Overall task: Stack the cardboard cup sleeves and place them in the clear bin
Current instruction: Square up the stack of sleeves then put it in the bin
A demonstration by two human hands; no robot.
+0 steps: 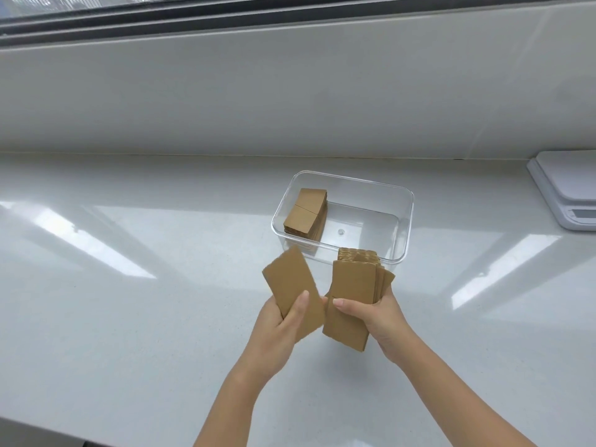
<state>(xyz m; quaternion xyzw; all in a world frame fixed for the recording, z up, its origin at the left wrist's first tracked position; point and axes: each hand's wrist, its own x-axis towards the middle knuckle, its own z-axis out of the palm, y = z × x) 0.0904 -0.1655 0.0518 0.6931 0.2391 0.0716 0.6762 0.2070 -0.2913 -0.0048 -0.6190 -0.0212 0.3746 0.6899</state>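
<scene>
Now the left hand (283,321) grips one cardboard sleeve (293,290) just beside the stack of sleeves (353,298) gripped upright in the right hand (377,317), both just in front of the clear bin (404,227).

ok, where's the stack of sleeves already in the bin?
In the head view, the stacked sleeves sit inside the clear bin against its left end wall, beyond both hands; the bin's right part holds nothing.
</scene>
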